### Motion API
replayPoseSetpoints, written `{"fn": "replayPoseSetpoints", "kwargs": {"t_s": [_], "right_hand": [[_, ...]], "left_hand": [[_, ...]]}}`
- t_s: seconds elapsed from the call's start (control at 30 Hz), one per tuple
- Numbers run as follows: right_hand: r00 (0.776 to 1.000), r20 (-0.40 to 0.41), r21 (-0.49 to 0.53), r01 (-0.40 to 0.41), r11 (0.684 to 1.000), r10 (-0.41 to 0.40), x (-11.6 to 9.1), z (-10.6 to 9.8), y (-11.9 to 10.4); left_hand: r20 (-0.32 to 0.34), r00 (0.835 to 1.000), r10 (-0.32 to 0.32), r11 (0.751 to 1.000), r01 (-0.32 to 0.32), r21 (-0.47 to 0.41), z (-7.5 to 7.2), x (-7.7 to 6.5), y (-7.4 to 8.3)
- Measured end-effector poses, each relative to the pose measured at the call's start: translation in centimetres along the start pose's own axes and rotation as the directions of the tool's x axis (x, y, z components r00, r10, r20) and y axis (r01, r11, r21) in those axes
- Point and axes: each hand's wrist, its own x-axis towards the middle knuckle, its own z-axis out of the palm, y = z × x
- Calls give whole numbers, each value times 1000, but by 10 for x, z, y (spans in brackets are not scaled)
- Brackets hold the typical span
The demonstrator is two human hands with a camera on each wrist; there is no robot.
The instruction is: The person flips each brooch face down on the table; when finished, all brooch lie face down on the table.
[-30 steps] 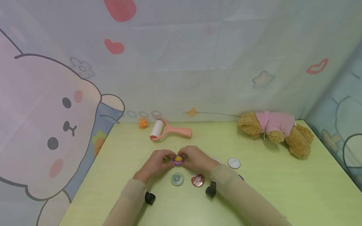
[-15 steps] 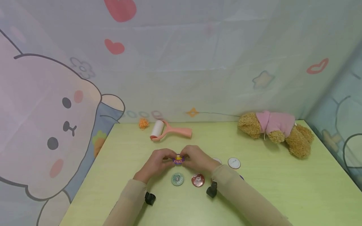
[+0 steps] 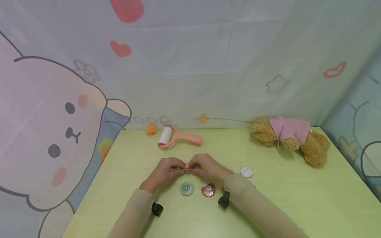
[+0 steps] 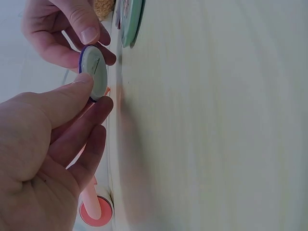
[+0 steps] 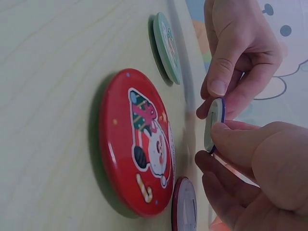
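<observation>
A purple button badge with a yellow figure on its face is held up between both hands, tilted in the head view. The left hand pinches its left edge with thumb and fingers, and the right hand pinches the opposite edge. In the left wrist view its pale back with a thin pin shows. Nearer the person lie a green badge and a red badge with a white cartoon animal, both face up.
A badge with its white back up lies right of the hands; other badges are partly hidden by the right arm. Behind are a peach-handled lint roller, an orange tuft and a plush toy in pink. A printed cloth hangs behind the table.
The purple badge has tilted, so its face looks narrower in the head view. Both hands keep their pinch, and the right forearm has shifted slightly right, uncovering a sliver of red badge.
</observation>
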Motion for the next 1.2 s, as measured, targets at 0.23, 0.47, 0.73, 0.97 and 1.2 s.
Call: {"fn": "replayPoseSetpoints", "kwargs": {"t_s": [0.23,0.47,0.73,0.97,1.2], "right_hand": [[999,-10,70,-45,997,46,-2,2,0],[999,-18,112,-40,993,42,-3,1,2],[997,-56,74,-42,996,46,-1,-1,5],[996,-70,67,-57,996,62,0,-2,3],[994,-60,99,-81,992,87,0,-2,0]], "left_hand": [[-12,999,-41,999,41,2,1,-2,3],[-29,996,-82,996,82,-21,1,-4,2],[-41,995,-89,996,88,-13,-1,-2,2],[-59,994,-97,995,96,-10,-3,-1,4],[-57,993,-107,994,106,-20,-2,-1,2]]}}
